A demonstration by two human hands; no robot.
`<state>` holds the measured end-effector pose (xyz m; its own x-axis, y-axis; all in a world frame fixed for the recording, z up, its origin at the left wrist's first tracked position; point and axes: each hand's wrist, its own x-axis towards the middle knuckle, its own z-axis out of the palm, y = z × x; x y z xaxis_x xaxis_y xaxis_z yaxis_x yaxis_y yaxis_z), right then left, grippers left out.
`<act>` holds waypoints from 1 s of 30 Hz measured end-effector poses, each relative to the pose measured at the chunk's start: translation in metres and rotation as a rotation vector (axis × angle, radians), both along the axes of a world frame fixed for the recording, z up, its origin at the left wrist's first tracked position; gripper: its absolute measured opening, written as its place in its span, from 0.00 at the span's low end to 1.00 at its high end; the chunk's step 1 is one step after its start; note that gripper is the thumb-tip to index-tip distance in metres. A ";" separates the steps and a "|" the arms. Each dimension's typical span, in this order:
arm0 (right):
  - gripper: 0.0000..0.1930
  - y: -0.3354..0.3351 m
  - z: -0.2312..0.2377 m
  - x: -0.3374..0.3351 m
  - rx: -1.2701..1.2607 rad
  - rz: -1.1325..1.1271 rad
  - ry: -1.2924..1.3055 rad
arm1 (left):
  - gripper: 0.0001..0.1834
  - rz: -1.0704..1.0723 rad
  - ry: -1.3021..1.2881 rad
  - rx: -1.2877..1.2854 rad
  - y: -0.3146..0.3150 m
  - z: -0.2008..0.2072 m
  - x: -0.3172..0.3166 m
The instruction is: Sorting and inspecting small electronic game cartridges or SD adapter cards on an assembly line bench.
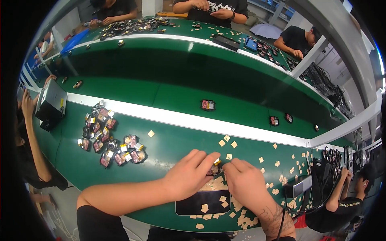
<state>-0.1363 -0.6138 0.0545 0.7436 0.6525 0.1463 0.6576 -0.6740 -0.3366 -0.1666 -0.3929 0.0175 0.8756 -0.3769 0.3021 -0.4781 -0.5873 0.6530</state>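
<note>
Just above the bench's near edge, my left hand (192,173) is closed around a small black-cased electronic device (213,170) with a reddish board and a yellow-and-white part. My right hand (246,181) comes in from the other side, its fingers pinched at the device's edge. Something thin and shiny shows at those fingertips, too small to name. Much of the device is hidden behind my fingers. Below my hands lies a dark, flat, rounded rectangular slab (189,205), with several small cream squares (204,208) on and around it.
Similar devices (105,134) are piled on the green bench (76,168) to the left. A green conveyor belt (169,94) carrying a few devices (208,105) runs beyond a white rail (177,119). At right stands a black-and-grey box (298,185) with cables. Co-workers sit around.
</note>
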 end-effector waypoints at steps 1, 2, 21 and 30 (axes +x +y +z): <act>0.09 0.002 0.002 -0.003 -0.066 0.005 -0.022 | 0.38 -0.001 0.001 -0.001 0.000 0.000 0.000; 0.10 0.004 0.003 -0.005 -0.132 0.010 -0.043 | 0.38 -0.016 -0.021 0.013 -0.001 0.001 0.000; 0.10 0.001 -0.016 0.028 0.485 -0.030 0.527 | 0.37 -0.049 0.033 -0.139 0.003 -0.012 -0.001; 0.11 -0.026 -0.008 0.040 0.343 0.090 0.640 | 0.13 -0.195 -0.069 0.103 0.010 -0.011 0.004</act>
